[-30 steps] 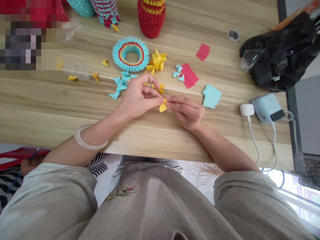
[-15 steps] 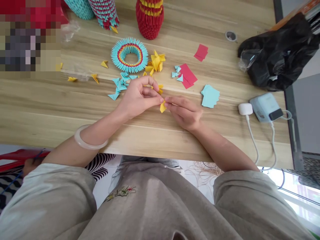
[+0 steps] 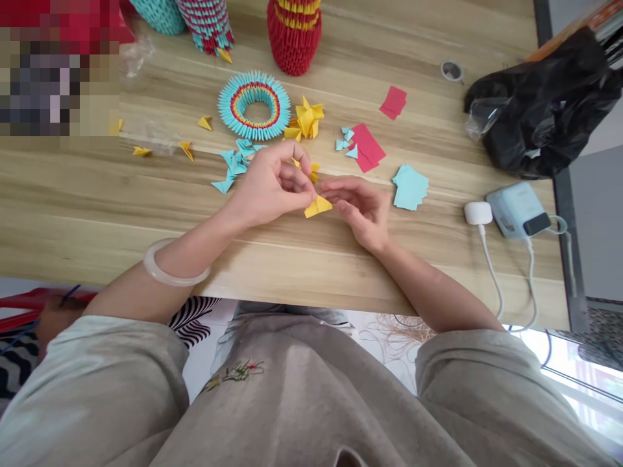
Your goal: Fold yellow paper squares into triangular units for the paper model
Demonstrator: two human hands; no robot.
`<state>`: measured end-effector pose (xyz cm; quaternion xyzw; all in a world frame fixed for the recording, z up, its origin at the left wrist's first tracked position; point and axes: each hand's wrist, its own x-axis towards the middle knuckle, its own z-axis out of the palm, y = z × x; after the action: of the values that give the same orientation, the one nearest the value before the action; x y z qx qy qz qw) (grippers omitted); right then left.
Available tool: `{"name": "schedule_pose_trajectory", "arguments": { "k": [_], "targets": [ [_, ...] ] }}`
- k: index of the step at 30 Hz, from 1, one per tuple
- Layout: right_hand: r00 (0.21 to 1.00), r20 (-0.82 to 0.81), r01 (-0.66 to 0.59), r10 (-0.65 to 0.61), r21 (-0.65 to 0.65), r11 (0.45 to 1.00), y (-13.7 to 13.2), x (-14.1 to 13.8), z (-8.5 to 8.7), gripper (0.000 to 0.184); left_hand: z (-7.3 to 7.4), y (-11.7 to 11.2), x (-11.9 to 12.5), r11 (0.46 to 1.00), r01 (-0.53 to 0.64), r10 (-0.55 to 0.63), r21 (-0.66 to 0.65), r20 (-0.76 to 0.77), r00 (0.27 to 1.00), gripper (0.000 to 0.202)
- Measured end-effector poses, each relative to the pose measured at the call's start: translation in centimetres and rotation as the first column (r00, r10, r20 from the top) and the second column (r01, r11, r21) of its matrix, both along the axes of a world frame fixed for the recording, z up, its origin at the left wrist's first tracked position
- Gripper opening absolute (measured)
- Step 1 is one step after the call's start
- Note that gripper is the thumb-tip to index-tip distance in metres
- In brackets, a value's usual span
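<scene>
My left hand [image 3: 280,178] pinches a folded yellow paper piece [image 3: 318,207] between thumb and fingers above the wooden table. Beside it, my right hand [image 3: 360,207] has its thumb and fingers apart, its fingertips close to the yellow paper. Under and beyond the left hand lie folded light-blue paper pieces [image 3: 237,162]. A pile of folded yellow pieces [image 3: 307,119] sits farther back, next to a ring of blue, red and yellow folded paper [image 3: 224,106].
Red paper slips [image 3: 368,148] and light-blue slips [image 3: 411,188] lie to the right. A red paper vase [image 3: 294,45] stands at the back. Near the right edge are a black plastic bag [image 3: 540,110], a power bank [image 3: 513,204] and a white charging case [image 3: 477,213]. Another person's hand [image 3: 58,318] shows lower left.
My right hand has let go of the yellow paper and its fingers have spread. The yellow piece, held in my left hand, has turned and now shows a wider, triangular shape.
</scene>
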<state>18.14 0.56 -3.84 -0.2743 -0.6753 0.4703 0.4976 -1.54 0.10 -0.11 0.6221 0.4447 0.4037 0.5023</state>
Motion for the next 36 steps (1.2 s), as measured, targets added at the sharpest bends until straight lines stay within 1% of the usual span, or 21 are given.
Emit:
{"name": "schedule_pose_trajectory", "arguments": {
  "k": [2, 4, 7, 9, 12, 15, 19, 22, 24, 26, 29, 31, 33, 34, 36],
  "targets": [
    [0.997, -0.055, -0.064, 0.053, -0.22, 0.973, 0.1, -0.3, 0.1, 0.023, 0.1, 0.0, 0.1, 1.0, 0.024, -0.024, 0.006, -0.001, 1.0, 0.042],
    [0.992, -0.08, -0.12, 0.099, -0.348, 0.93, 0.2, -0.5, 0.1, 0.019, 0.1, 0.1, 0.0, 0.998, 0.059, -0.059, 0.009, 0.017, 0.998, 0.041],
    [0.987, -0.113, -0.155, 0.116, -0.448, 0.88, 0.5, -0.5, -0.2, 0.016, 0.1, 0.4, -0.3, 0.994, 0.111, -0.112, 0.021, 0.042, 0.993, 0.042],
    [0.984, -0.136, -0.165, 0.113, -0.475, 0.864, 0.7, -0.4, -0.4, 0.015, 0.1, 0.5, -0.5, 0.991, 0.132, -0.132, 0.007, 0.03, 0.991, 0.044],
    [0.985, -0.135, -0.158, 0.106, -0.471, 0.868, 0.7, -0.4, -0.4, 0.014, 0.0, 0.5, -0.6, 0.991, 0.137, -0.137, -0.011, 0.014, 0.991, 0.044],
    [0.989, -0.115, -0.133, 0.088, -0.472, 0.871, 0.6, -0.5, -0.3, 0.017, -0.3, 0.3, -0.3, 0.993, 0.115, -0.116, 0.034, 0.028, 0.993, 0.041],
    [0.993, -0.089, -0.11, 0.077, -0.479, 0.871, 0.5, -0.6, -0.2, 0.02, -0.8, 0.1, 0.3, 0.992, 0.04, -0.042, 0.123, 0.013, 0.999, 0.034],
    [0.991, -0.106, -0.121, 0.079, -0.481, 0.868, 0.5, -0.6, -0.3, 0.021, -1.0, 0.0, 0.5, 0.988, -0.019, 0.016, 0.15, 0.017, 1.0, 0.029],
    [0.992, -0.1, -0.117, 0.081, -0.451, 0.885, 0.4, -0.6, -0.2, 0.021, -1.1, 0.0, 0.5, 0.989, -0.032, 0.032, 0.144, 0.005, 0.999, 0.027],
    [0.996, -0.066, -0.086, 0.064, -0.408, 0.909, 0.3, -0.6, -0.1, 0.022, -1.0, -0.1, 0.6, 0.99, -0.038, 0.041, 0.137, -0.013, 0.999, 0.027],
    [1.0, -0.009, 0.001, -0.004, -0.332, 0.943, 0.2, -0.6, 0.0, 0.024, -0.8, -0.2, 0.6, 0.988, -0.06, 0.066, 0.144, -0.039, 0.997, 0.027],
    [0.997, 0.024, 0.072, -0.069, -0.245, 0.967, 0.3, -0.6, -0.1, 0.023, -0.6, -0.3, 0.6, 0.985, -0.073, 0.082, 0.155, -0.055, 0.995, 0.025],
    [0.992, 0.052, 0.12, -0.113, -0.162, 0.979, 0.4, -0.6, -0.3, 0.022, -0.6, -0.3, 0.6, 0.984, -0.087, 0.096, 0.157, -0.054, 0.994, 0.023],
    [0.991, 0.054, 0.127, -0.121, -0.141, 0.982, 0.5, -0.6, -0.4, 0.021, -0.7, -0.3, 0.5, 0.984, -0.093, 0.101, 0.153, -0.044, 0.994, 0.024],
    [0.993, 0.013, 0.114, -0.113, -0.152, 0.982, 0.6, -0.6, -0.7, 0.021, -0.9, -0.1, 0.5, 0.983, -0.113, 0.117, 0.141, -0.016, 0.993, 0.025]
  ]
}}
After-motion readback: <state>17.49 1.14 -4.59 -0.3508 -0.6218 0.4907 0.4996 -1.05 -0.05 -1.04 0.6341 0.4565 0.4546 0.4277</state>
